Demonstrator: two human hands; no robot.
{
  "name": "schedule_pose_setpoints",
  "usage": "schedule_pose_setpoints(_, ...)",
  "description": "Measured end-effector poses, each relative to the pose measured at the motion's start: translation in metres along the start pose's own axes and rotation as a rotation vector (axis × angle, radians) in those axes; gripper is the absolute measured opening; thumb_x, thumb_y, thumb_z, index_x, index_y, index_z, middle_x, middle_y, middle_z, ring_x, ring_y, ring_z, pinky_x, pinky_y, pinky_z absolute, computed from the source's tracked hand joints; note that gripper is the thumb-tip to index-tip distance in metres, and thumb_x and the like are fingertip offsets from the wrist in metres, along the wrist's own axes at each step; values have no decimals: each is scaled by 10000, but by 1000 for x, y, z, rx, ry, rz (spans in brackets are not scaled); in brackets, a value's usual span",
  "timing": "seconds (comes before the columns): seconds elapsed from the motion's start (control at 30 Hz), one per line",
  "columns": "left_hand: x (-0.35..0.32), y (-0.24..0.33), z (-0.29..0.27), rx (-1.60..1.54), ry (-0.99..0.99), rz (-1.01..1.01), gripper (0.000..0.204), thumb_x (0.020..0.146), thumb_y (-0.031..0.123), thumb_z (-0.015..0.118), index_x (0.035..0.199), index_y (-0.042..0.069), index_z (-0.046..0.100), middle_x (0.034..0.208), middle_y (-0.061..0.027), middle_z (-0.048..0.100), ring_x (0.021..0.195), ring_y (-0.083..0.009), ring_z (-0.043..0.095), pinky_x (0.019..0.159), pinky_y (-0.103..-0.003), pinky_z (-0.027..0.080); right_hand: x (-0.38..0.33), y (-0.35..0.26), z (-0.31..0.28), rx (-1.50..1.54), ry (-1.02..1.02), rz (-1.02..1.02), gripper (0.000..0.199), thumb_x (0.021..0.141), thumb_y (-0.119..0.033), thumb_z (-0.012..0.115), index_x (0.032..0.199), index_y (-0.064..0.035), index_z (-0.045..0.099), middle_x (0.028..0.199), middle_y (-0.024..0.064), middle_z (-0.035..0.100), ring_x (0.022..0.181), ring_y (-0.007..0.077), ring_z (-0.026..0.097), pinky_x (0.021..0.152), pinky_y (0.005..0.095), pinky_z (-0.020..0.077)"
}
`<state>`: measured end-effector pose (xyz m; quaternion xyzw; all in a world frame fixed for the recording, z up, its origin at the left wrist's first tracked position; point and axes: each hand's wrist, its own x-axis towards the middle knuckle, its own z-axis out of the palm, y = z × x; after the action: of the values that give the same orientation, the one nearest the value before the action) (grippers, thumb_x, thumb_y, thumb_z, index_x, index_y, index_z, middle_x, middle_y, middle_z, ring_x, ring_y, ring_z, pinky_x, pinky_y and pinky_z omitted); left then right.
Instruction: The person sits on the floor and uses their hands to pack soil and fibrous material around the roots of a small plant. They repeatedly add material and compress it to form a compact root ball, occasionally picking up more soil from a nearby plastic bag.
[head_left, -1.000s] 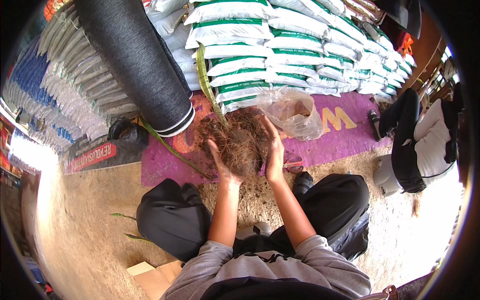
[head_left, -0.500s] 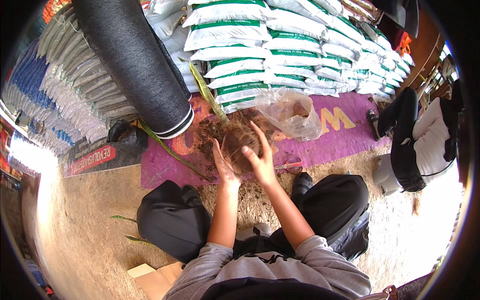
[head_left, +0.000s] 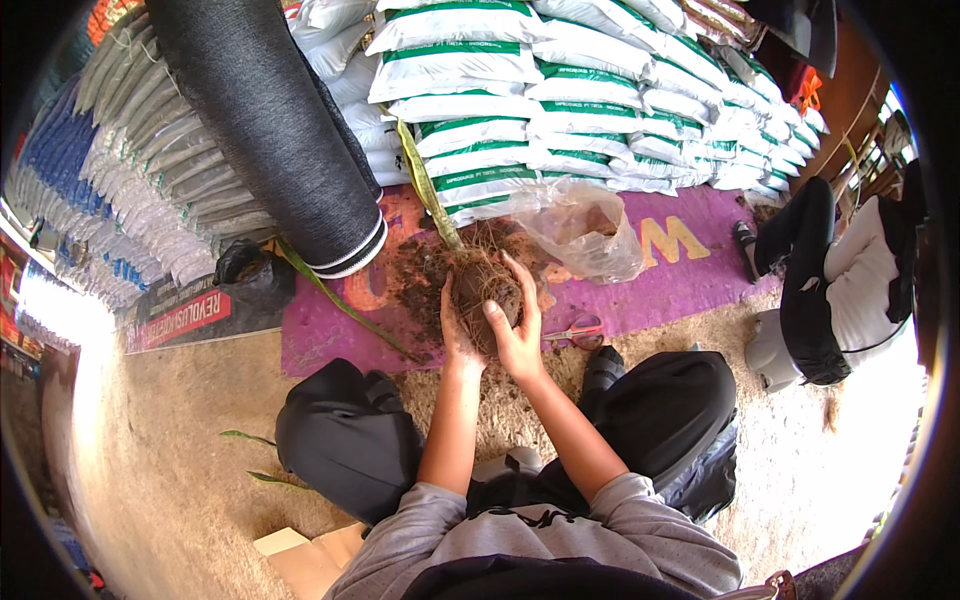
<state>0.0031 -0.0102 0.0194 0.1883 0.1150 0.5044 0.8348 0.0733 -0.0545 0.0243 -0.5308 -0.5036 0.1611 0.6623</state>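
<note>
Stacked white sacks with green bands (head_left: 560, 110) are filling the far side of the floor, and a large black mesh roll (head_left: 270, 120) is leaning against them at the far left. A purple mat (head_left: 680, 275) is lying along the foot of the sacks. A clear plastic bag (head_left: 585, 230) is resting on the mat's far edge. The brown fibrous root ball (head_left: 487, 290) is sitting above the mat's middle, between both hands. The left hand (head_left: 455, 335) and right hand (head_left: 520, 330) are cupping it, fingers clamped around its sides. Small scissors (head_left: 575, 332) are lying at the mat's near edge.
</note>
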Motion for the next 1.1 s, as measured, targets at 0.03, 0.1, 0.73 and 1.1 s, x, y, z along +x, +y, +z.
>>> schedule_pose_setpoints(0.03,-2,-1,1,-85,21,-40,490,919,431,348,1230,71,466,1180,-93,543,1031,-229,547,889,-366,445,1,0,-1,-15,12,-19,569,833,-346,557,1291,-45,403,1327,168,395,1273,317,304,1053,435,192)
schedule_pose_setpoints(0.1,-3,-2,4,-48,80,-29,495,917,434,350,1230,69,465,1184,-94,541,1031,-229,547,886,-369,446,3,0,-1,-44,35,-56,557,854,-374,503,1294,-48,399,1354,177,363,1299,346,255,1064,461,141)
schedule_pose_setpoints(0.73,-7,3,17,229,224,77,544,933,431,368,1291,23,351,1231,-142,466,1106,-250,486,958,-378,394,16,-6,-4,0,31,16,621,615,-154,783,1159,-12,520,1178,170,508,1104,273,494,943,373,387)
schedule_pose_setpoints(1.1,-4,7,-4,215,190,126,496,913,340,436,1291,30,349,1305,-134,396,1166,-248,430,966,-378,381,23,-6,-18,995,225,644,548,725,4,654,1235,-50,459,1071,133,582,943,210,584,803,320,498)
